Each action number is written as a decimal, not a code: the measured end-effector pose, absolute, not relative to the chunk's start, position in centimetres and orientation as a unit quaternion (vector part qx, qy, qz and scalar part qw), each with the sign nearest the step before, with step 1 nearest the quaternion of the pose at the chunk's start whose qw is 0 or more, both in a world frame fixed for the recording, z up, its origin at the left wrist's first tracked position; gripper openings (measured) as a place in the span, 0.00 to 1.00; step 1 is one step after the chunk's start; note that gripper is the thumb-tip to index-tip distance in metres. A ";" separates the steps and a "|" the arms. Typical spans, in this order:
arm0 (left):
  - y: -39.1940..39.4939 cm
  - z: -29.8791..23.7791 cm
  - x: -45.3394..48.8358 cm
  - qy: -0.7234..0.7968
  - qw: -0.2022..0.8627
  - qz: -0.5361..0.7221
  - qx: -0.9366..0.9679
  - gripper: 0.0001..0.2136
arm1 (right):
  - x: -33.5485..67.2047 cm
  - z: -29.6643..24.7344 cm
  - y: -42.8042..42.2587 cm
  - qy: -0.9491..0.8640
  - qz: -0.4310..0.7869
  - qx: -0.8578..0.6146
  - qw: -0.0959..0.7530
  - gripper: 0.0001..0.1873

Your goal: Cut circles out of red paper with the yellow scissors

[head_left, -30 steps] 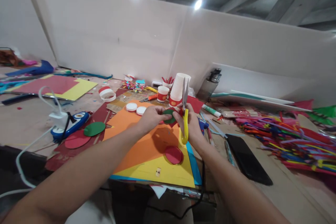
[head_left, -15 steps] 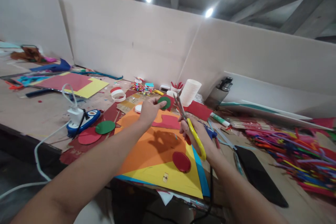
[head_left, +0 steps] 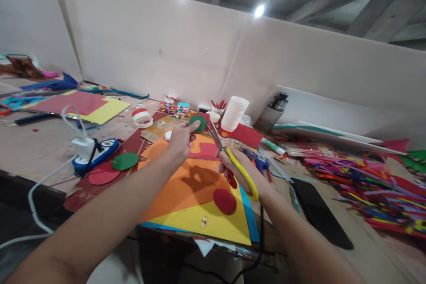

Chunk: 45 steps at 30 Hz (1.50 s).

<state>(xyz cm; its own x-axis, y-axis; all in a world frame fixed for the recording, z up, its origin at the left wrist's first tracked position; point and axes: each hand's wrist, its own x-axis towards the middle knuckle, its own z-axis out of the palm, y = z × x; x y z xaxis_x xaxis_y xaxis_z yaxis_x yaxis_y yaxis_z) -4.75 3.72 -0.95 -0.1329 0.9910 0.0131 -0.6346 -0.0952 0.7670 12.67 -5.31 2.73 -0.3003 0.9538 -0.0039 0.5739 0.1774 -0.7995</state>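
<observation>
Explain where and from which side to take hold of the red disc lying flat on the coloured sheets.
Probably pinch the red disc at its near rim, coming from above on the person's side: it lies flat on the coloured sheets, so only the thin rim offers a hold.

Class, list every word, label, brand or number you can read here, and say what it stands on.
No text is readable.
Red band under the cup stack: any print too blurred.
Small tag on the yellow sheet: marks too small.
Green disc in the left hand, scissors in the right hand: no lettering shows.
</observation>
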 end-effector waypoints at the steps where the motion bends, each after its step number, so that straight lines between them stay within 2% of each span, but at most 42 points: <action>1: 3.7 -0.9 -4.8 0.315 0.594 0.685 0.281 0.15 | 12.6 2.8 -5.4 -0.720 0.361 -0.530 0.263 0.23; 6: 3.8 -0.8 -5.0 0.306 0.591 0.692 0.280 0.18 | 12.6 2.6 -5.3 -0.722 0.366 -0.524 0.266 0.24; 16: 3.3 -0.8 -4.8 0.305 0.598 0.678 0.299 0.16 | 13.2 1.6 -4.8 -0.701 0.405 -0.525 0.264 0.21; 27: 1.9 -1.2 -3.2 0.288 0.636 0.619 0.361 0.13 | 13.7 -0.4 -3.3 -0.744 0.269 -0.517 0.327 0.14; 35: 1.6 -1.3 -2.9 0.295 0.642 0.607 0.362 0.12 | 13.7 -0.9 -2.9 -0.755 0.249 -0.505 0.335 0.11; 45: 1.7 -1.4 -3.1 0.298 0.651 0.601 0.355 0.14 | 13.5 0.0 -3.2 -0.763 0.247 -0.503 0.323 0.13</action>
<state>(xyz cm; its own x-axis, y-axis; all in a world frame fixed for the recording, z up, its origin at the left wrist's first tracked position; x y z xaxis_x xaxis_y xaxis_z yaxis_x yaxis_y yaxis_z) -3.06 1.74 -1.43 0.0989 0.9943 0.0391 -0.5707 0.0245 0.8208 13.50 -3.16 -0.04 -0.2850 0.9271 0.2433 0.6084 0.3711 -0.7015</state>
